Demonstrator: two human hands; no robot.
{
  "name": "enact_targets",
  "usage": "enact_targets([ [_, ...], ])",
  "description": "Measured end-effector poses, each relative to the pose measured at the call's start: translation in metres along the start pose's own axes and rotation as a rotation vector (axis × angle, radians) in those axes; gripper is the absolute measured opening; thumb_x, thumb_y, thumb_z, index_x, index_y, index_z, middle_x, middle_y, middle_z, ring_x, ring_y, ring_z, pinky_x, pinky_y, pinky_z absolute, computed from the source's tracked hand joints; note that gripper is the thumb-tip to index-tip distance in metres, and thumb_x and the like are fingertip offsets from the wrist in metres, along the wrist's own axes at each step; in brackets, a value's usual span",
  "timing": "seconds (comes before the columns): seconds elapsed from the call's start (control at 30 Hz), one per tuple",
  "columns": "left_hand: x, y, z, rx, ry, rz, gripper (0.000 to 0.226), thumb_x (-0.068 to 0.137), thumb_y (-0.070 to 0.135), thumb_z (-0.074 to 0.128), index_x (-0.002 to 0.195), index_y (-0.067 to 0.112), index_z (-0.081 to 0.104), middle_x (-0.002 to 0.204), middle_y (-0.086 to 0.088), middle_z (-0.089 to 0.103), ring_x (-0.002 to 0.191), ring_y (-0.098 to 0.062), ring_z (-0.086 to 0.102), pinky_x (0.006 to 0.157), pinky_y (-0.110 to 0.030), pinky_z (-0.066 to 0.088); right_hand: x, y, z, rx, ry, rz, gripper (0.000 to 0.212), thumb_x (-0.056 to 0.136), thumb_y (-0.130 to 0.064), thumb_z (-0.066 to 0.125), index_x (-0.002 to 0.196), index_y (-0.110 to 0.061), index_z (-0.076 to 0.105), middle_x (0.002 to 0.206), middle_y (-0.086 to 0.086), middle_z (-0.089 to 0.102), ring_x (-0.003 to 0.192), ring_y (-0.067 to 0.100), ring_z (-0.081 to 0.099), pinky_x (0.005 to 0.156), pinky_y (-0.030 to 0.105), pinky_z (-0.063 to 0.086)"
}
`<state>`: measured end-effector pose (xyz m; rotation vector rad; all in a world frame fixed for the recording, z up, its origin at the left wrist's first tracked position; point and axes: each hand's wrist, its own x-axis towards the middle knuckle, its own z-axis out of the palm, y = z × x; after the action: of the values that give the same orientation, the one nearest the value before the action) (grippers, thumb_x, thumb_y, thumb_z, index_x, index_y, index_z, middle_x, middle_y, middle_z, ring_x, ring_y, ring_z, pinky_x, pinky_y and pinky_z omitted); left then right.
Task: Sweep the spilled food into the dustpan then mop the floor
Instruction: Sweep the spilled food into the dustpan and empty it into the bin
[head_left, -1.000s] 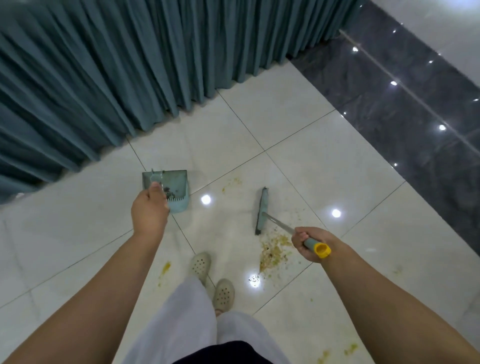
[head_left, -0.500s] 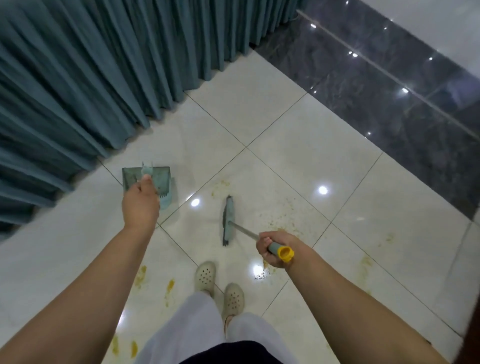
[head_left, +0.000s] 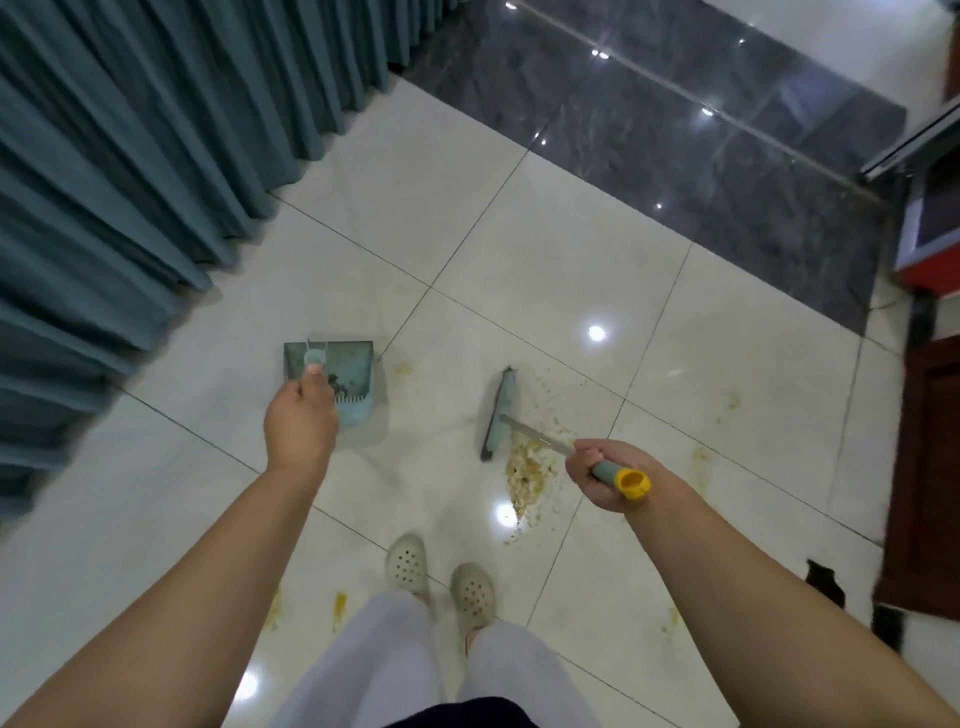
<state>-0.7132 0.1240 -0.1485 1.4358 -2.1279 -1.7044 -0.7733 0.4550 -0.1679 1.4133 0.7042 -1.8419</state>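
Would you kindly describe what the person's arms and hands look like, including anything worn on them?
Both forearms are bare, with no sleeves in view. The left hand and right hand wear no gloves, and no rings, watch or bracelets are visible.

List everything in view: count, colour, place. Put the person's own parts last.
Pale blue plastic dustpan: one, on the floor left of centre.
Teal-headed broom with metal handle: one, head on the floor at centre.
Yellowish spilled food: one main pile beside the broom head, smears scattered on the tiles.
Teal pleated curtain: one, upper left.
Dark grey marble strip: one, upper right.
Red-brown furniture: right edge.
Cream perforated clogs: two, bottom centre.
Left hand: holds the dustpan handle.
Right hand: grips the broom handle.
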Motion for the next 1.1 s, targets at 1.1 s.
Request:
enact_targets([
  [1.1,-0.053,0.019,0.114,0.095,-0.327,0.142,0.040,0.099,0.044,0.038,0.089,0.010,0.058,0.102,-0.027,0.065,0.083,-0.042,0.059,0.075,-0.045,0.049,-0.034,0.033,-0.120,0.466,-0.066,-0.056,0.011,0.100,-0.011,0.038,0.091,-0.005,0.041,0.053,0.006,0.038,0.028,0.012,0.040,0.027,0.016,0.037],
])
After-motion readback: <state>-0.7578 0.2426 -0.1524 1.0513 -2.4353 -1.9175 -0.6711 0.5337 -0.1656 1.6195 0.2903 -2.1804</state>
